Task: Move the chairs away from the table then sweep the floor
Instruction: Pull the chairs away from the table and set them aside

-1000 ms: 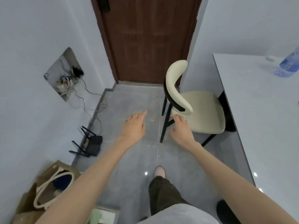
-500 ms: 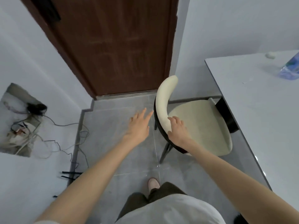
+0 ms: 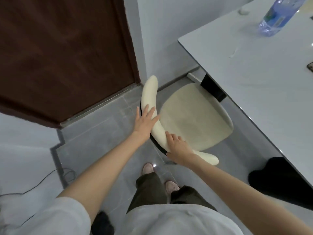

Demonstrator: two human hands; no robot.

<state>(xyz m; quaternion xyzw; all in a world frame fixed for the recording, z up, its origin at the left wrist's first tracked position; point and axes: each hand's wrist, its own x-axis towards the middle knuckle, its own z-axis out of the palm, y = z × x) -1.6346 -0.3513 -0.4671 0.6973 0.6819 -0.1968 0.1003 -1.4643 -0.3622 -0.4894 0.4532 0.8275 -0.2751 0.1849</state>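
The chair [image 3: 194, 119] was seen by the corner of the white worktop [image 3: 254, 73], w/ its cream seat partly tucked under the edge. Its curved cream backrest [image 3: 150, 102] was turned toward the person, near the brown door [image 3: 64, 53].

The left hand [image 3: 144, 123] was laid flat on the outer side of the backrest, about halfway along. Its fingers [image 3: 149, 112] were stretched out and a little spread, not curled round anything. The right hand [image 3: 177, 148] was set on the lower end of the backrest, w/ fingers bent over the top edge and the thumb on the near side, so the backrest was held there.

A clear water bottle [image 3: 272, 17] was standing on the worktop, far from the chair. A small dark thing at the right edge of the worktop could not be made out. Grey floor tiles [image 3: 101, 138] were seen under the chair and the person's 2 pink shoes [image 3: 148, 167]. A black shape [image 3: 277, 180] was sitting on the floor under the worktop edge, and a thin black cable [image 3: 39, 184] was lying by the left wall.
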